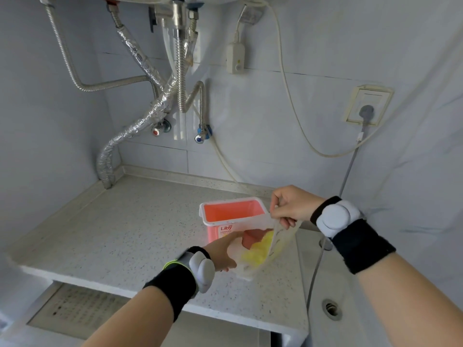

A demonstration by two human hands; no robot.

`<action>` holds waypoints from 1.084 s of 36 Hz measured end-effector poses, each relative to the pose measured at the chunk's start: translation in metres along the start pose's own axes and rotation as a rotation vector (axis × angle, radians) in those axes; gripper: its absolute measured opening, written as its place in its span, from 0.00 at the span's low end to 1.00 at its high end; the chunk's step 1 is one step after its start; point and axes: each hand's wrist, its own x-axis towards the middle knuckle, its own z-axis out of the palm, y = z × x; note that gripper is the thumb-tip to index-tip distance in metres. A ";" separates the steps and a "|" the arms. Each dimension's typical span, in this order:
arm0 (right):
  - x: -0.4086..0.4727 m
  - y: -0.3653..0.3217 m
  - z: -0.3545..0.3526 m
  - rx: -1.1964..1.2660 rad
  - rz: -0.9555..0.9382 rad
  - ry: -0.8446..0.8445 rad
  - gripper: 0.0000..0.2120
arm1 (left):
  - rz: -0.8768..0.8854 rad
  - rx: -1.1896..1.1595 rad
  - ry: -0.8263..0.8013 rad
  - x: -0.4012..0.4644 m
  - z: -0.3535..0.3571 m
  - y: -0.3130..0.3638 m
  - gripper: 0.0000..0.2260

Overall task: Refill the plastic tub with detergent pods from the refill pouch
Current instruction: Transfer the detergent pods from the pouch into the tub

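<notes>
Pipes point(160, 96) wrapped in silver foil run down the tiled wall at the upper left and meet a pale speckled countertop point(120, 221) in the corner, near two small valves, one marked red point(157, 131) and one marked blue point(200, 138).

Lower down, the left hand point(223, 252) reaches in from the bottom of the view, a black wristband with a white sensor on its wrist. Its fingers grasp the lower side of a translucent refill pouch point(260, 251), which is lifted off the countertop. Yellow detergent pods point(258, 249) show through the pouch's clear film; how many there are cannot be told.

Just behind the pouch stands a pink plastic tub point(233, 212), upright on the countertop with its lid off and its mouth open upward. No pods can be made out inside it. A label on its front reads "Liby".

Further right, the right hand point(290, 205), also wearing a black band with a white sensor, pinches the upper edge of the pouch beside the tub's right rim.

At the far right, a white sink point(375, 309) with a round drain adjoins the countertop, and above it a grey plug sits in a wall socket point(367, 106).
</notes>
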 end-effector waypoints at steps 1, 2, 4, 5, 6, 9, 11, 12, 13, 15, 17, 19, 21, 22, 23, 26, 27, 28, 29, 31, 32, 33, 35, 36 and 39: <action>0.000 0.001 0.002 0.001 0.000 -0.012 0.05 | -0.008 0.010 -0.001 -0.001 0.001 -0.001 0.34; 0.001 0.003 0.002 0.000 0.003 -0.014 0.05 | -0.021 0.024 -0.001 -0.001 0.002 -0.001 0.34; 0.002 0.006 0.001 -0.030 0.020 -0.004 0.05 | -0.054 0.043 0.007 -0.001 0.000 -0.002 0.34; 0.003 0.008 0.001 -0.051 0.033 -0.007 0.05 | -0.067 0.054 0.008 -0.002 -0.001 -0.002 0.33; 0.003 0.009 0.001 -0.067 0.047 -0.013 0.04 | -0.072 0.066 0.009 -0.002 -0.002 -0.002 0.33; 0.003 0.017 0.001 -0.095 0.072 -0.007 0.04 | -0.072 0.078 0.013 -0.002 -0.003 -0.004 0.32; 0.003 0.025 0.001 -0.174 0.105 0.009 0.04 | -0.064 0.072 0.022 -0.002 -0.004 -0.003 0.31; 0.004 0.029 0.000 -0.243 0.132 0.014 0.05 | -0.054 0.069 0.028 -0.002 -0.004 -0.002 0.31; 0.004 0.033 0.001 -0.320 0.164 0.015 0.06 | -0.043 0.066 0.033 -0.001 -0.004 -0.001 0.30; 0.004 0.040 0.004 -0.503 0.224 -0.016 0.09 | -0.034 0.060 0.044 0.000 -0.005 0.001 0.30; 0.007 0.050 0.011 -0.688 0.218 -0.003 0.09 | -0.035 0.064 0.044 0.003 -0.004 0.002 0.29; 0.008 0.058 0.019 -0.744 0.123 0.078 0.10 | -0.043 0.060 0.044 0.005 -0.002 0.002 0.29; 0.009 0.060 0.032 -0.684 -0.022 0.121 0.09 | -0.050 0.053 0.038 0.007 -0.001 0.001 0.29; 0.009 0.059 0.040 -0.636 -0.085 0.124 0.09 | -0.057 0.051 0.031 0.008 0.000 0.001 0.29; 0.009 0.056 0.048 -0.583 -0.129 0.124 0.08 | -0.062 0.050 0.026 0.009 0.000 0.000 0.29; 0.009 0.046 0.070 -0.432 -0.143 0.089 0.08 | -0.073 0.059 0.015 0.011 0.001 0.000 0.28; 0.010 0.042 0.075 -0.413 -0.125 0.032 0.08 | -0.070 0.060 0.014 0.011 0.001 0.001 0.28; 0.014 0.042 0.082 -0.408 -0.109 -0.034 0.09 | -0.067 0.062 0.011 0.011 0.001 0.001 0.28; 0.018 0.041 0.088 -0.412 -0.092 -0.104 0.11 | -0.064 0.062 0.008 0.010 0.000 0.002 0.28; 0.030 0.046 0.101 -0.386 -0.025 -0.243 0.22 | -0.057 0.062 0.003 0.009 -0.001 0.003 0.28; 0.035 0.048 0.106 -0.399 0.008 -0.289 0.26 | -0.056 0.063 0.005 0.009 -0.002 0.003 0.28; 0.037 0.049 0.109 -0.449 0.020 -0.286 0.26 | -0.055 0.063 0.005 0.008 -0.002 0.003 0.28; 0.041 0.052 0.114 -0.542 -0.022 -0.178 0.26 | -0.052 0.059 0.005 0.006 -0.002 0.004 0.28; 0.042 0.052 0.116 -0.556 -0.046 -0.158 0.27 | -0.044 0.056 0.005 0.005 -0.002 0.004 0.28; 0.048 0.053 0.121 -0.567 -0.031 -0.161 0.27 | -0.032 0.046 0.007 0.003 -0.002 0.004 0.28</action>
